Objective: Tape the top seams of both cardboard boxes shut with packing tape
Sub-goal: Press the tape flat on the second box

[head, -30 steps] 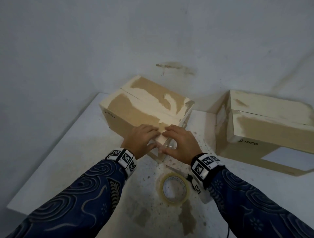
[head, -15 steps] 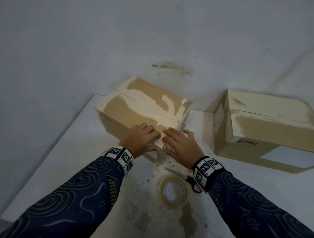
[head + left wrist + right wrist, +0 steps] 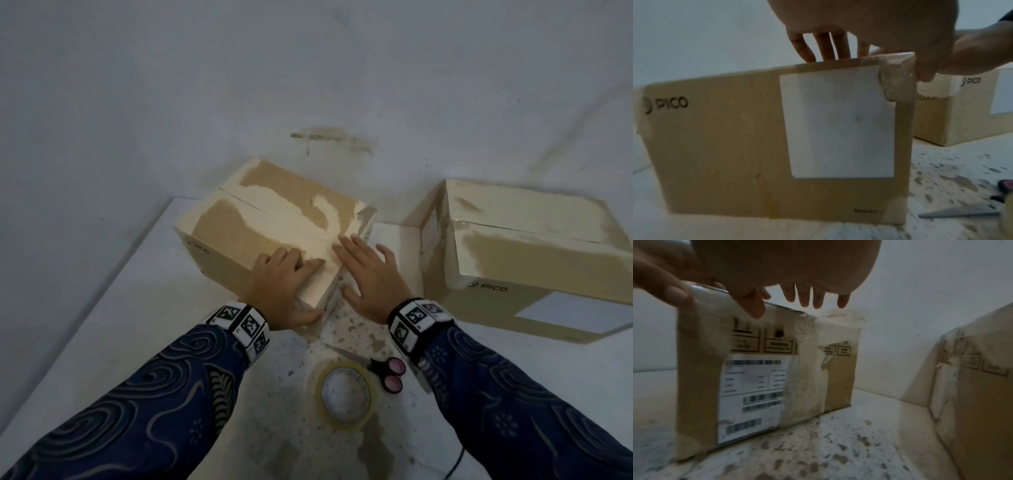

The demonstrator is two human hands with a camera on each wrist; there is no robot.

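Head view, centre of frame: a tan rectangular cardboard box (image 3: 260,219) printed "PICO", its top patchy with pale torn areas, stands on a white speckled table (image 3: 113,291), turned at an angle with one corner toward the viewer. A dark seam line runs across its top from upper left toward that near corner. The left hand (image 3: 284,284) lies flat on the top at the near corner, fingers straight and together, thumb down against the side face; it clasps nothing. The right hand (image 3: 370,274) lies just beside it to the right, fingers straight and slightly spread over the corner edge, likewise clasping nothing. The fingertips of the two hands nearly meet at the seam.

Left wrist view: the left fingers (image 3: 824,47) reach over the top edge of the box's long side, which bears a blank white label (image 3: 838,125); clear tape wraps the upper right corner.

Right wrist view: the right fingers (image 3: 807,296) extend above the end face, which carries a barcode shipping label (image 3: 754,394) under glossy tape.

At the right of the head view a second tan cardboard box (image 3: 534,253), also marked "PICO", stands well apart. Below the hands, lower centre, lie a roll of clear packing tape (image 3: 346,394) and, touching its upper right, pink-handled scissors (image 3: 387,371).
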